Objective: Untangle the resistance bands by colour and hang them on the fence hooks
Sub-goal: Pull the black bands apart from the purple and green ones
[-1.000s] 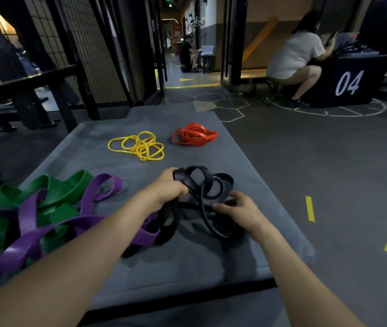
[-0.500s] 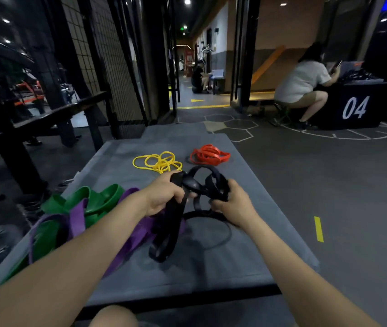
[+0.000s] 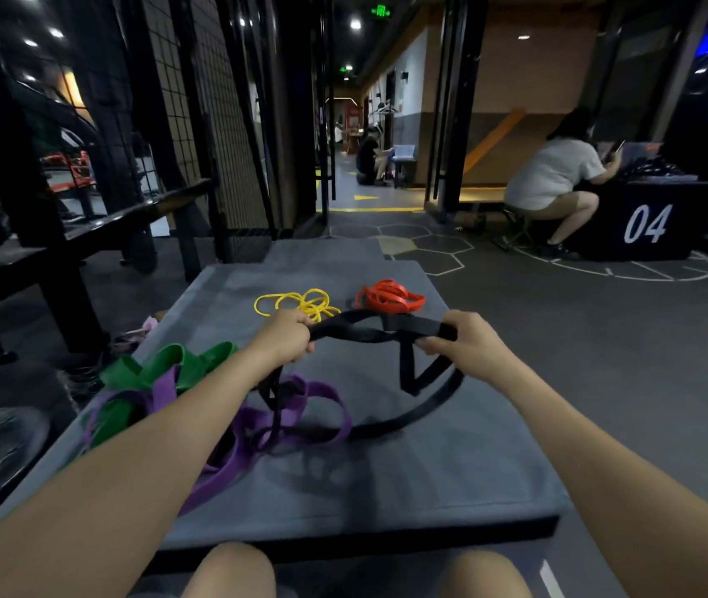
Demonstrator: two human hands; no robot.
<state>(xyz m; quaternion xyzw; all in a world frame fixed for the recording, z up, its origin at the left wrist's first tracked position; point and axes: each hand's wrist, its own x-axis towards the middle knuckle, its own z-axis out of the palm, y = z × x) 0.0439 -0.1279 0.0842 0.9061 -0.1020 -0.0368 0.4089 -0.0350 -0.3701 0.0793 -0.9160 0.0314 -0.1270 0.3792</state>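
Both hands, left hand point(image 3: 285, 334) and right hand point(image 3: 462, 345), grip the black band point(image 3: 380, 332), fingers curled around it; it stretches sideways between them, loops trailing toward the purple band point(image 3: 313, 399).

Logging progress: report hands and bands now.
Left hand and right hand grip black band, lifted. Lower loop crosses purple band.

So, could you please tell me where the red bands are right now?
The red bands lie at the far right of the grey mat, just right of the yellow bands and beyond the hand-held black band.
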